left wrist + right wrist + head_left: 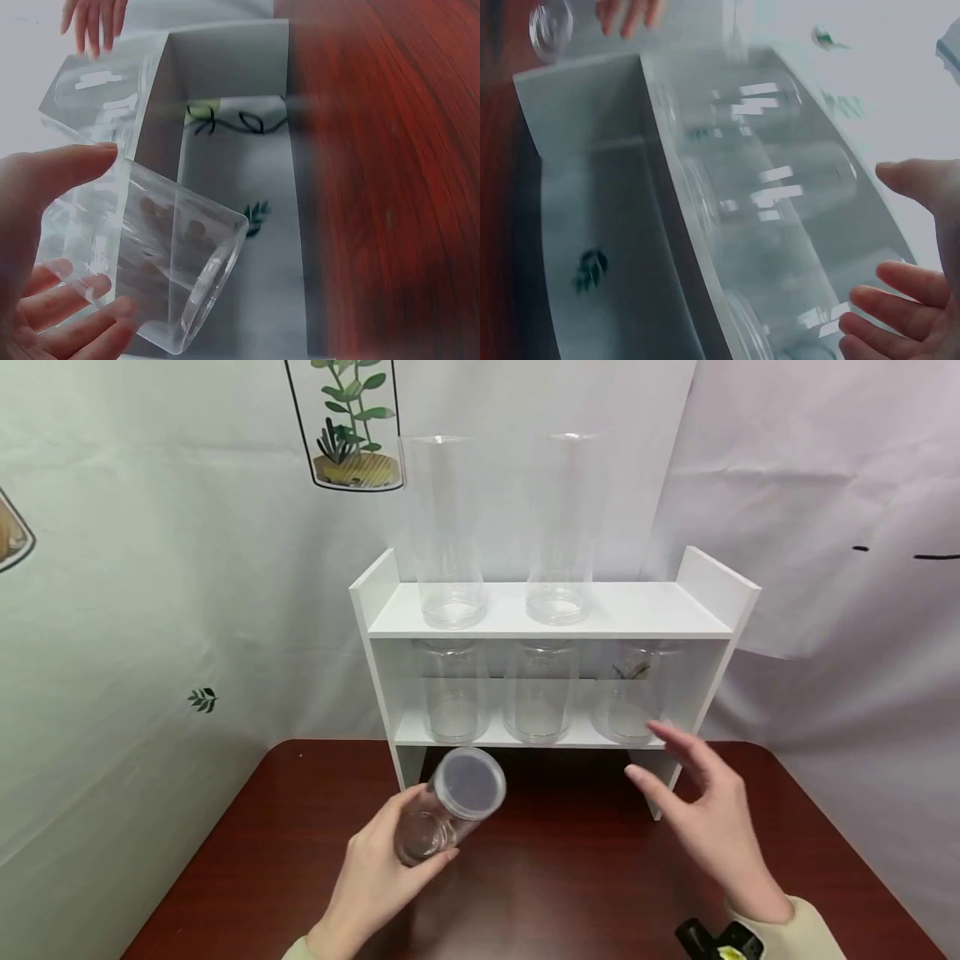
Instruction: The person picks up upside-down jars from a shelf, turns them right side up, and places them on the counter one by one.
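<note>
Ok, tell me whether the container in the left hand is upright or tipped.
Tipped: in the head view, the clear container slants up to the right in the left hand.

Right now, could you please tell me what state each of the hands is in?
Left hand: holding a clear cylindrical container.
Right hand: open, holding nothing.

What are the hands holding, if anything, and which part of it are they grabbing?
The left hand grips a clear, colourless, cylinder-shaped container around its side wall. The right hand holds nothing.
</note>
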### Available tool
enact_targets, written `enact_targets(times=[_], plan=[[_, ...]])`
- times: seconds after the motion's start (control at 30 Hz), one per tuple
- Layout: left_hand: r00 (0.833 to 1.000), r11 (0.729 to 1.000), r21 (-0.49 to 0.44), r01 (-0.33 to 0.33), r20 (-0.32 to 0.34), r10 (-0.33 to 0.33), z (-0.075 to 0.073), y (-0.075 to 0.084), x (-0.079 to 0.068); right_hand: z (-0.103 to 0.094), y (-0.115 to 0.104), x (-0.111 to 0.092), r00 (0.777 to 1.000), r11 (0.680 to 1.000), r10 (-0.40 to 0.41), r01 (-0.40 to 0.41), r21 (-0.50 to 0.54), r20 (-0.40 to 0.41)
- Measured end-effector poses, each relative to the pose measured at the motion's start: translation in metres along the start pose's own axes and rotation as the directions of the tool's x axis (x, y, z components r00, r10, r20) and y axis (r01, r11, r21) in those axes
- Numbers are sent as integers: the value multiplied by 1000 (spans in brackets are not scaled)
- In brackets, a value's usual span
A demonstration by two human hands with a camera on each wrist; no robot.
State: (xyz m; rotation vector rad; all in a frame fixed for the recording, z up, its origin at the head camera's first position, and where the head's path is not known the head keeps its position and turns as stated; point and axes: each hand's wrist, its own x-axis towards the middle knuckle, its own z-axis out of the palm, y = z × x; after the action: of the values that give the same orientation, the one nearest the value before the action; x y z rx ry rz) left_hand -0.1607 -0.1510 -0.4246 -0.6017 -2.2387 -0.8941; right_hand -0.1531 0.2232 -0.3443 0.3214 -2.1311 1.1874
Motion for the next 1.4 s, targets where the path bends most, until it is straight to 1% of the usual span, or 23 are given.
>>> enact_targets(times=[0.1, 0.2, 0.3, 0.4, 0.5, 0.6, 0.67, 0.8, 0.87, 1.0, 1.13, 1.23, 1.4], plan=[[998, 999, 11, 53, -42, -52, -10, -5, -3, -9, 8, 7, 994, 998, 54, -51, 34, -91], [992, 995, 36, 97, -81, -93, -21, -10, -4, -16, 18, 12, 982, 994, 96, -84, 76, -163], [984, 990, 36, 134, -123, -129, -31, -16, -4, -22, 28, 17, 969, 987, 131, -109, 114, -210], [975, 988, 9, 153, -166, -149, -39, -22, -4, -24, 38, 23, 955, 981, 170, -140, 136, -244], [962, 983, -13, 181, -204, -180, -45, -27, -4, -24, 46, 30, 944, 970, 218, -183, 161, -246], [947, 974, -24, 226, -230, -225, -50, -32, -5, -22, 53, 34, 939, 958, 265, -231, 168, -220], [938, 969, -27, 247, -245, -246, -52, -37, -5, -21, 57, 37, 935, 947, 293, -257, 191, -198], [916, 957, -40, 287, -279, -287, -55, -47, -3, -17, 62, 41, 927, 927, 334, -290, 238, -171], [905, 951, -43, 308, -294, -306, -56, -53, -3, -15, 63, 42, 928, 927, 333, -290, 237, -167], [884, 929, -53, 366, -292, -365, -54, -65, -2, -11, 66, 43, 930, 937, 317, -277, 215, -185], [869, 905, -20, 424, -271, -413, -48, -80, 1, -9, 67, 44, 927, 940, 311, -267, 215, -211], [861, 888, 6, 460, -247, -444, -41, -95, 4, -9, 70, 44, 930, 948, 299, -264, 179, -212], [839, 858, -56, 511, -186, -512, -31, -114, 12, -8, 72, 43, 934, 957, 286, -267, 113, -215]])
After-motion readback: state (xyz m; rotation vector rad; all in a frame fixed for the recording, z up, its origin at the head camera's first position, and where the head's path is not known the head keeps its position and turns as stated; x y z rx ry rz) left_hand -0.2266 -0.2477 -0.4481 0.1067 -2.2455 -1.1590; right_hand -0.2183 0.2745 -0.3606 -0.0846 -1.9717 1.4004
